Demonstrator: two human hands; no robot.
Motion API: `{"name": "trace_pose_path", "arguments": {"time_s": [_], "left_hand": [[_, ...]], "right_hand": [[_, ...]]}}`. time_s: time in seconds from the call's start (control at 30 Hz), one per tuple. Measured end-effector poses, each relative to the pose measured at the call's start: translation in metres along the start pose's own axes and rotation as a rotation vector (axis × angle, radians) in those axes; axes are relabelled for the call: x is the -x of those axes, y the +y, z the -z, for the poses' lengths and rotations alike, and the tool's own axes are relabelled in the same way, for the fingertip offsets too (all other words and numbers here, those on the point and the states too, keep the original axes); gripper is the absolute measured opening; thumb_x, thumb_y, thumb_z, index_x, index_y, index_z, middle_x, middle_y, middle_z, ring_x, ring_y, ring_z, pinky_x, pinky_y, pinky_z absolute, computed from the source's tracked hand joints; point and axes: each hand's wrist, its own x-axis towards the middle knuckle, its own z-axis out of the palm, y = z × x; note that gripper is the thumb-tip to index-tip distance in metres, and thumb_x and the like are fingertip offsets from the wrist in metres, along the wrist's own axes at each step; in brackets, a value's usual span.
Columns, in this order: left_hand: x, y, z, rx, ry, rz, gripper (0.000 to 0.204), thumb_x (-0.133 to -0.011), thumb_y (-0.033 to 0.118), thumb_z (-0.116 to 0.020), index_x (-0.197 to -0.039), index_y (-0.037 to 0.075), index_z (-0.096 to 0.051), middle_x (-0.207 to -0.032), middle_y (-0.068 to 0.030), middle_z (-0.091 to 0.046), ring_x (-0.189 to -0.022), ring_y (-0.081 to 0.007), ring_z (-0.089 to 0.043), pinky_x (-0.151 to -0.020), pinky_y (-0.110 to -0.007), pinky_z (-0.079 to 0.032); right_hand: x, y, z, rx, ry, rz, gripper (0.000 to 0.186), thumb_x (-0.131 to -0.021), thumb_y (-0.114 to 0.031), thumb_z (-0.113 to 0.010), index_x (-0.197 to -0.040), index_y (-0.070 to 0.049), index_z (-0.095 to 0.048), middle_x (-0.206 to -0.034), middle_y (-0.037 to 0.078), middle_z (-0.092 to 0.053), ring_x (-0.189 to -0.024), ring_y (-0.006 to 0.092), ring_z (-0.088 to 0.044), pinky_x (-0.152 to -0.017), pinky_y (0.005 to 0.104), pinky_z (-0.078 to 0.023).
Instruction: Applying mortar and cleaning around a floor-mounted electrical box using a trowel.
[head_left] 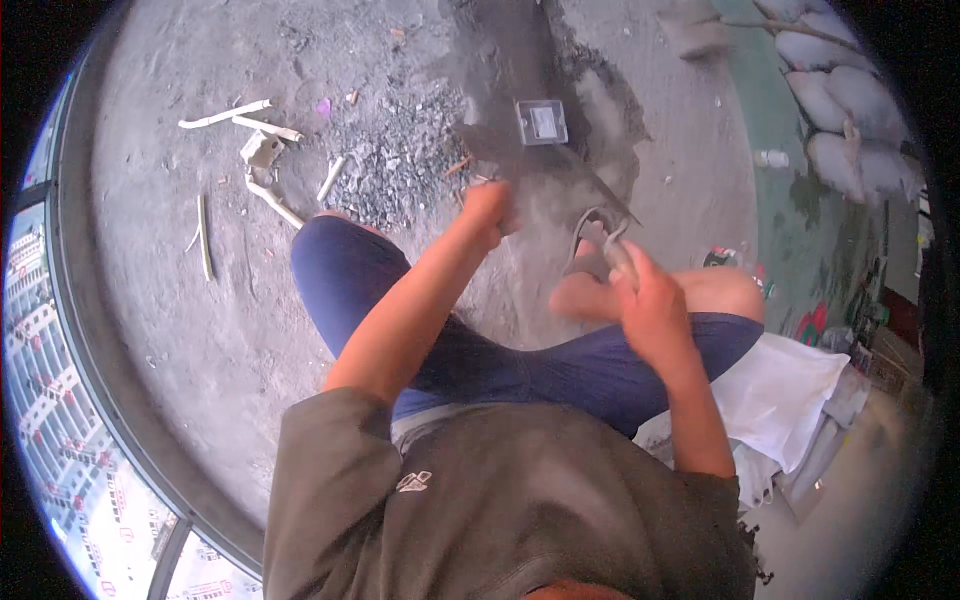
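Observation:
My left hand (487, 207) is closed in a fist over the floor beside the grey gravel (395, 165). A small greyish bit shows at its top, but what it holds cannot be made out. In my right hand (655, 305) is the handle of a trowel (605, 190), its bent neck leading to a thin dark blade seen nearly edge-on. The blade points away and to the left, above a sandalled foot (590, 250). Beyond it, a small clear square box (542, 122) with a white label lies on a dark, wet-looking patch of floor (505, 60).
Pale broken pipe pieces (272, 200) and a whitish chunk (262, 149) lie left of the gravel. Filled white sacks (850, 105) are piled at the far right. A white cloth or sack (780, 395) lies beside my right knee. A window frame (90, 330) curves along the left.

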Motion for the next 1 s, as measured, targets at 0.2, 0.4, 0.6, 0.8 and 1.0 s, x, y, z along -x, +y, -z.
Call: {"name": "trace_pose_path", "arguments": {"time_s": [0.2,0.4,0.6,0.8,1.0], "left_hand": [[-0.038,-0.042,-0.004,-0.19,-0.087,0.007,0.011,-0.08,0.009,-0.052,-0.072,0.008,-0.044,-0.058,-0.0037,-0.044,-0.046,-0.0177,-0.046,-0.04,-0.032,-0.042],[-0.044,-0.051,-0.008,-0.128,-0.061,0.029,0.013,-0.08,0.008,-0.052,-0.069,0.009,-0.044,-0.056,-0.003,-0.044,-0.045,-0.0175,-0.045,-0.04,-0.032,-0.041],[-0.044,-0.052,-0.005,-0.089,-0.078,0.048,0.012,-0.079,0.007,-0.052,-0.07,0.009,-0.045,-0.057,-0.0035,-0.044,-0.045,-0.018,-0.046,-0.039,-0.032,-0.041],[-0.043,-0.063,-0.013,-0.076,-0.108,0.057,0.01,-0.079,0.007,-0.052,-0.071,0.006,-0.046,-0.058,-0.0052,-0.046,-0.044,-0.0186,-0.045,-0.038,-0.032,-0.041],[-0.097,-0.086,0.039,-0.486,-0.204,-0.272,0.015,-0.079,0.006,-0.051,-0.065,0.004,-0.046,-0.056,-0.0064,-0.045,-0.042,-0.0185,-0.045,-0.038,-0.032,-0.04]], "right_hand": [[-0.033,0.02,-0.003,0.189,-0.082,0.008,0.036,-0.082,-0.024,-0.058,-0.113,-0.006,-0.057,-0.087,0.02,-0.064,-0.081,0.0381,-0.061,-0.072,0.0469,-0.048],[-0.045,0.021,-0.016,0.285,-0.158,0.02,0.031,-0.081,-0.023,-0.059,-0.107,-0.007,-0.06,-0.085,0.018,-0.065,-0.079,0.0368,-0.062,-0.07,0.0465,-0.049],[-0.052,0.02,-0.023,0.283,-0.191,0.031,0.034,-0.081,-0.021,-0.058,-0.111,-0.006,-0.061,-0.082,0.021,-0.063,-0.077,0.0374,-0.061,-0.069,0.0453,-0.048],[-0.069,0.035,-0.027,0.208,-0.23,0.018,0.018,-0.079,-0.019,-0.059,-0.092,-0.007,-0.063,-0.081,0.019,-0.064,-0.077,0.0371,-0.062,-0.069,0.0474,-0.049],[-0.12,0.031,-0.067,0.205,-0.192,0.088,0.016,-0.077,-0.017,-0.06,-0.087,-0.006,-0.065,-0.081,0.019,-0.065,-0.079,0.0372,-0.063,-0.071,0.0471,-0.05]]}}
